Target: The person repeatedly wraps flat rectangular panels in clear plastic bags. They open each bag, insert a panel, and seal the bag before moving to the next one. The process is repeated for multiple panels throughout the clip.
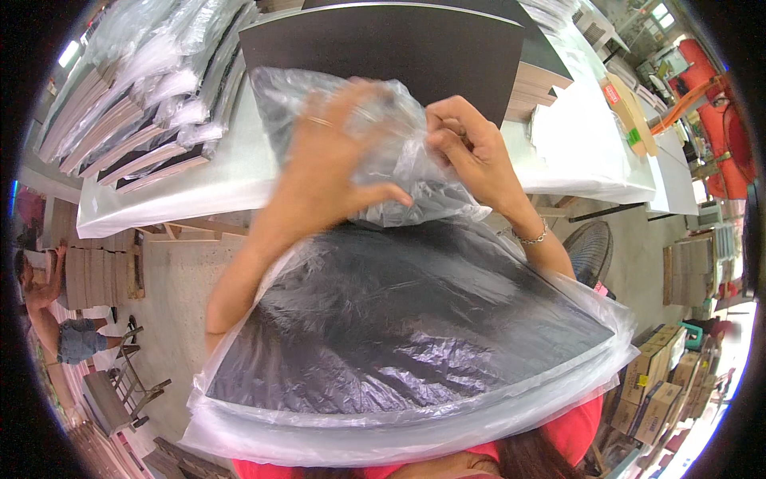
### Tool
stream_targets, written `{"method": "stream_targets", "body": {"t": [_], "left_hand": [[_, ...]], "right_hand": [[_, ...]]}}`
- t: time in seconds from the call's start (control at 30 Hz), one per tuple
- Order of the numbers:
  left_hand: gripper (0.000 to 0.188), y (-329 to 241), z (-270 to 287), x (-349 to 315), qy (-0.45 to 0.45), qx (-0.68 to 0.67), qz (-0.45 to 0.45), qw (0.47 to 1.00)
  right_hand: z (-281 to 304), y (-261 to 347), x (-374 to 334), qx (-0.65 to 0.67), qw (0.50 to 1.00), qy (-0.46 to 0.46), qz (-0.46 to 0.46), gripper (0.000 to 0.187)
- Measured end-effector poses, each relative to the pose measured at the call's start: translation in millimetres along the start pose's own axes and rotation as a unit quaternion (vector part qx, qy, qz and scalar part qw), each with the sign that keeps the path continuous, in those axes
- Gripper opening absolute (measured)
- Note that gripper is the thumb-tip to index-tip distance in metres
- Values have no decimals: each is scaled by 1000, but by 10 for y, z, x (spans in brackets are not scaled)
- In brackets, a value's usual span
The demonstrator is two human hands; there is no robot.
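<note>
The fingers of my left hand (327,176) are spread wide, thumb stuck out, blurred over the crumpled top of a clear plastic bag (399,319); I can't tell how firmly they touch it. The fingers of my right hand (483,152) are curled in, pinching the gathered film. The bag slopes down toward me from the bench's (191,203) front edge, glossy and wrinkled over a flat black panel (447,279). Beyond it sits a smooth, matte black board (383,56). Toward the bench's left end, bagged boards (148,116) lie in overlapping stacks, brown edges showing.
</note>
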State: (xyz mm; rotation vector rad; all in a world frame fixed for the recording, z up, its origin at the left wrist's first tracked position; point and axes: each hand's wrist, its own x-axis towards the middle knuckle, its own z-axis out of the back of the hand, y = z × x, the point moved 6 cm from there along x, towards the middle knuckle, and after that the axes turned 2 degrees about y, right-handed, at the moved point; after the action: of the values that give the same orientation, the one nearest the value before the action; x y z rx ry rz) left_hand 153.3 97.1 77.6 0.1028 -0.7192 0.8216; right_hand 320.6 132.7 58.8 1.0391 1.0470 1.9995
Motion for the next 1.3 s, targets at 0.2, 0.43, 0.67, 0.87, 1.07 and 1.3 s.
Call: {"method": "stream_targets", "body": {"t": [0.2, 0.43, 0.67, 0.87, 1.07, 1.3], "left_hand": [[22, 599, -474, -364, 69, -711, 307, 629], [46, 774, -458, -781, 142, -728, 367, 562], [43, 1281, -31, -939, -170, -861, 216, 427], [41, 1263, -412, -1044, -232, -875, 199, 375], [40, 1345, -366, -1134, -296, -868, 179, 357], [54, 1755, -36, -698, -191, -935, -25, 297]], "right_hand": [[18, -200, -407, 246, 832, 497, 8, 21], [388, -517, -550, 604, 725, 327, 43, 31], [-169, -770, -1025, 581, 718, 378, -57, 42], [781, -425, -493, 644, 753, -40, 132, 53], [893, -679, -336, 667, 719, -192, 42, 55], [108, -863, -765, 624, 712, 303, -109, 66]]}}
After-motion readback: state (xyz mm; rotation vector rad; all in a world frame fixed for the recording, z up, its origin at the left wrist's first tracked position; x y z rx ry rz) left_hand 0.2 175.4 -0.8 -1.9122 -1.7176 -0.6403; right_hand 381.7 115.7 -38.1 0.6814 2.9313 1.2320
